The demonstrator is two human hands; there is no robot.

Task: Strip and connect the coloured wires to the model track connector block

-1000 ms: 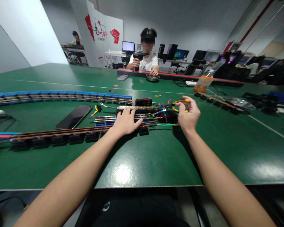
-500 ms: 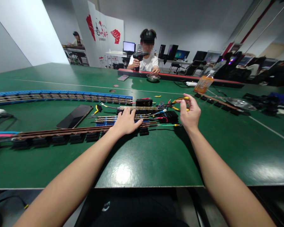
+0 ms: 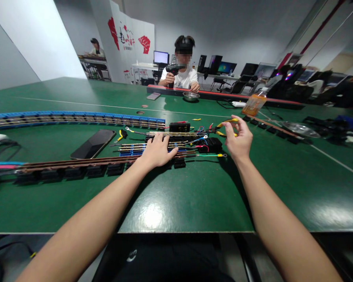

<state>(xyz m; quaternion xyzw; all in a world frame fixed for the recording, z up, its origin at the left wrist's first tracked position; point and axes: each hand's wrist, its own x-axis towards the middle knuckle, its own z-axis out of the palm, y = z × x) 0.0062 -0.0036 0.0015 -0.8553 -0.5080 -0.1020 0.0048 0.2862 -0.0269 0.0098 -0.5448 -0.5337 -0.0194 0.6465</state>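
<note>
My left hand point(image 3: 158, 152) lies flat, fingers spread, on a set of metal bars in blue and black holders point(image 3: 132, 149). To the right, my right hand point(image 3: 239, 138) is closed on the yellow handles of pliers point(image 3: 225, 123). The plier jaws point left toward thin coloured wires point(image 3: 208, 129) at the bars' right ends. Just below them sits a black block point(image 3: 210, 145) with red wire loops. A green wire point(image 3: 210, 155) with a yellow ring end sticks out to the right of the lower bars. What the jaws touch is too small to tell.
A phone point(image 3: 93, 144) lies left of my left hand. A long blue-backed strip point(image 3: 76, 116) runs behind it. Farther off are a metal bowl point(image 3: 191, 96), an orange drink bottle point(image 3: 254, 103) and a seated person point(image 3: 182, 76) holding a black tool. Cables lie at right.
My right hand has shifted slightly right with the pliers, and their handles have turned a little. The left hand stays in place on the bars.
</note>
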